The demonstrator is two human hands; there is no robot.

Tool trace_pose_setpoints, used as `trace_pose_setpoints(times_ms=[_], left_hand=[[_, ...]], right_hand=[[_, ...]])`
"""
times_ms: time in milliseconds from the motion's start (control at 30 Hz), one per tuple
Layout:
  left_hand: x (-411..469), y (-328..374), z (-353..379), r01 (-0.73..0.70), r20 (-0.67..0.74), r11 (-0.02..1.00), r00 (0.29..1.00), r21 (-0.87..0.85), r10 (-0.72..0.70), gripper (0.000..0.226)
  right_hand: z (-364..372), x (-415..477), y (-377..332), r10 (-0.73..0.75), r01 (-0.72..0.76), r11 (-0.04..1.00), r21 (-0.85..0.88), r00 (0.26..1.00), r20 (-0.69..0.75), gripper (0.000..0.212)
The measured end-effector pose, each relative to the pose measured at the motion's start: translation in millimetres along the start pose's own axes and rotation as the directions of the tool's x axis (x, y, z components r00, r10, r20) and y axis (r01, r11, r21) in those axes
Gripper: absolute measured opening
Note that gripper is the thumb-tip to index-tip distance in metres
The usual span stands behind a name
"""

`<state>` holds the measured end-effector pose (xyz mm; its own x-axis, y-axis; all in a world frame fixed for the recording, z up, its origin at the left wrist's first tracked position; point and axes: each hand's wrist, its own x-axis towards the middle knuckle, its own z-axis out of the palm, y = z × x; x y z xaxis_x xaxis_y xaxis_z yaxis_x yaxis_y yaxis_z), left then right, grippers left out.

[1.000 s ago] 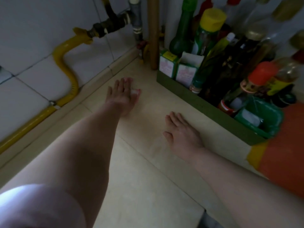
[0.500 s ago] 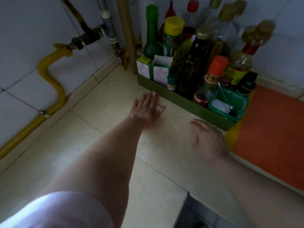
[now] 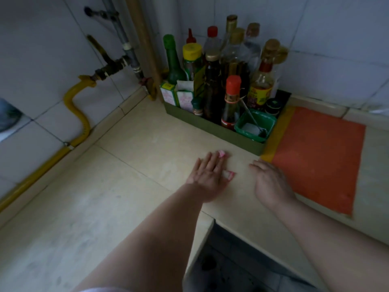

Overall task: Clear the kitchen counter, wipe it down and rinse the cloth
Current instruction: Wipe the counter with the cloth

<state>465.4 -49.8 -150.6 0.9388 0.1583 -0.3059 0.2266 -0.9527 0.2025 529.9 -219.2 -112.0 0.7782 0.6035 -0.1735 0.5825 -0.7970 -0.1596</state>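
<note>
My left hand (image 3: pixel 207 175) lies flat on the beige counter (image 3: pixel 130 186) and presses a small cloth down. Only pink-and-white bits of the cloth (image 3: pixel 228 174) stick out past the fingertips and the thumb side. The hand is just in front of the green condiment tray (image 3: pixel 212 125). A short way to its right, my right hand (image 3: pixel 271 184) rests palm down on the counter with nothing in it, its outer edge at the orange mat (image 3: pixel 315 157).
The tray in the corner holds several sauce bottles, two small boxes and a green tub (image 3: pixel 255 127) with white powder and a spoon. A yellow gas hose (image 3: pixel 77 106) and pipes run along the left wall. The counter's front edge steps inward at the inner corner (image 3: pixel 210 222).
My left hand has slid the cloth from near the left wall rightward and toward me, along the front of the tray. My right hand has shifted right to the mat's edge.
</note>
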Motion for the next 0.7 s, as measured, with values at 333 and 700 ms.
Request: trace_pose_setpoints(times_ms=[333, 700], left_hand=[[-83.6, -10.2, 17.9, 0.200, 0.003, 0.978, 0.980, -0.059, -0.200, 0.074], [-106.0, -108.8, 7.9, 0.560, -0.020, 0.816, 0.822, -0.142, -0.568, 0.071]], right_hand=[[10.9, -18.9, -17.3, -0.044, 0.048, 0.997, -0.058, 0.997, 0.058, 0.052], [24.1, 6.0, -71.2, -0.247, 0.246, 0.969, 0.029, 0.964, 0.093, 0.060]])
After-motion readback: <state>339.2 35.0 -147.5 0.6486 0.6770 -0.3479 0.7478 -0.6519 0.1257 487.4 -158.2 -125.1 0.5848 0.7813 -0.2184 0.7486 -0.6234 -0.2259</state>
